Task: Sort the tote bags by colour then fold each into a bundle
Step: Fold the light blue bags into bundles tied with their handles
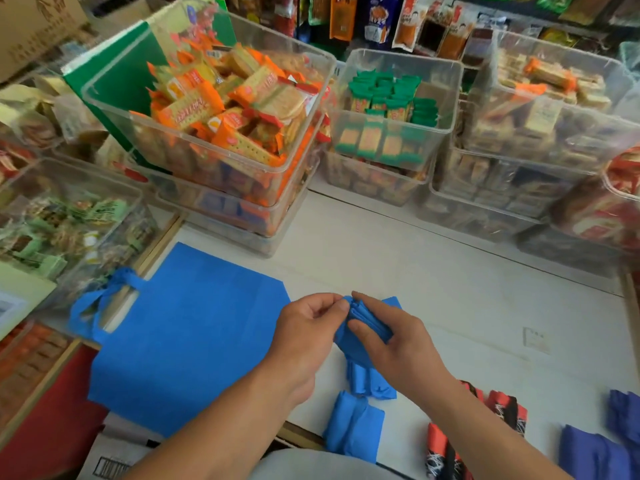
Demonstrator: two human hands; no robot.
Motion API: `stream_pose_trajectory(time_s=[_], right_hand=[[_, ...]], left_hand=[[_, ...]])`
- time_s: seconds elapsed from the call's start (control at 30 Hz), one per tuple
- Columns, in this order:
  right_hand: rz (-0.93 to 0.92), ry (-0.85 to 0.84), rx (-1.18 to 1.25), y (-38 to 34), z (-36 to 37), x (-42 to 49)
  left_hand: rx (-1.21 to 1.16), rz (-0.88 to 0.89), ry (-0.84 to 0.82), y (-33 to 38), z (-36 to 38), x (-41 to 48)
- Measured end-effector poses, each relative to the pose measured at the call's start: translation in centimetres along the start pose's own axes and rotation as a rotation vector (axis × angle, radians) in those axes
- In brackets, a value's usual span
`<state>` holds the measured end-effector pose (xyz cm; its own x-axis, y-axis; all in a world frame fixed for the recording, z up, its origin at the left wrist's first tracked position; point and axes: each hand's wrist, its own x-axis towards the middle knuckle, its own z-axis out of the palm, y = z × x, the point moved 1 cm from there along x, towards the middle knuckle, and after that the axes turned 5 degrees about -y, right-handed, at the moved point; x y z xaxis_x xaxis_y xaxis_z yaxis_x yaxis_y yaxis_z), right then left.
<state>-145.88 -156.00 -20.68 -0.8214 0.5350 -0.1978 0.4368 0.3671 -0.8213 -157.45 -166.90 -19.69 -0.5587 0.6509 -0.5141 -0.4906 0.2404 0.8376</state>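
Observation:
A flat blue tote bag [180, 337] lies spread on the white table [433, 271], its handles [100, 299] off the left edge. My left hand [304, 327] and my right hand [388, 337] together hold a folded blue bag bundle [360, 313] just above the table. My left fingertips pinch its top corner; my right fingers curl round its body. Two finished blue bundles sit below: one [372, 379] under my right hand, another [353, 424] at the front edge. Red-and-black bundles [498, 410] and dark blue bags [602, 448] lie at the front right.
Clear plastic bins of wrapped snacks line the table's far side: orange packs [214, 109], green packs [391, 109], pale packs [540, 98]. More snack bins [69, 216] stand at the left. A red surface [48, 431] sits low on the left.

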Motion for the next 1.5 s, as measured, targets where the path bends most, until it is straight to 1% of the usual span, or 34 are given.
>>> stream_pose_trajectory(time_s=[0.17,0.3,0.4,0.47,0.53,0.63,0.7,0.77,0.97,1.07,1.13,1.2,1.23,1.37,1.43,1.5], right_hand=[[0.022,-0.033,0.037,-0.3,0.5,-0.1],[0.068,-0.019,0.167,0.2,0.5,-0.9],[0.2,0.104,0.4,0.4,0.2,-1.7],[0.189,0.15,0.482,0.1,0.2,-2.2],[0.122,0.152,0.426,0.0,0.0,-2.5],[-0.018,0.094,0.25,0.3,-0.7,-2.7],[-0.09,0.061,0.163,0.8,-1.1,-2.8],[-0.135,0.048,0.147,1.2,-1.4,-2.7],[-0.192,0.112,0.094,1.4,-1.9,-2.1],[-0.261,0.073,-0.003,0.9,-1.8,-1.9],[-0.333,0.051,-0.091,0.8,-1.8,-1.8],[-0.367,0.036,-0.147,0.9,-1.6,-1.8],[-0.367,0.033,-0.158,0.9,-1.5,-1.8],[-0.399,0.035,-0.182,0.7,-1.4,-1.8],[-0.412,0.022,-0.202,0.6,-1.4,-1.7],[-0.422,-0.013,-0.223,0.6,-1.2,-1.9]], left_hand=[[0.255,0.077,0.008,-0.5,0.1,0.1],[0.252,0.037,0.002,-0.9,-0.3,0.2],[0.21,-0.004,0.0,-1.0,-0.5,0.3],[0.159,-0.009,-0.026,-0.8,-0.4,0.1],[0.082,-0.043,-0.092,-0.5,-0.2,-0.3],[0.013,-0.139,-0.21,0.0,0.0,-1.0],[0.0,-0.168,-0.219,0.1,0.1,-1.2],[0.0,-0.159,-0.207,0.1,0.5,-1.5],[0.181,-0.032,-0.125,0.5,1.2,-1.8],[0.287,0.006,-0.056,0.7,1.1,-1.7],[0.306,-0.013,-0.046,0.6,1.0,-1.9],[0.327,-0.011,-0.028,0.4,0.9,-1.9],[0.368,0.02,-0.014,0.3,0.9,-1.9],[0.649,0.24,0.059,-0.4,0.9,-1.8],[0.667,0.231,0.029,-0.4,0.5,-1.8],[0.572,0.122,-0.063,-0.3,-0.2,-1.4]])
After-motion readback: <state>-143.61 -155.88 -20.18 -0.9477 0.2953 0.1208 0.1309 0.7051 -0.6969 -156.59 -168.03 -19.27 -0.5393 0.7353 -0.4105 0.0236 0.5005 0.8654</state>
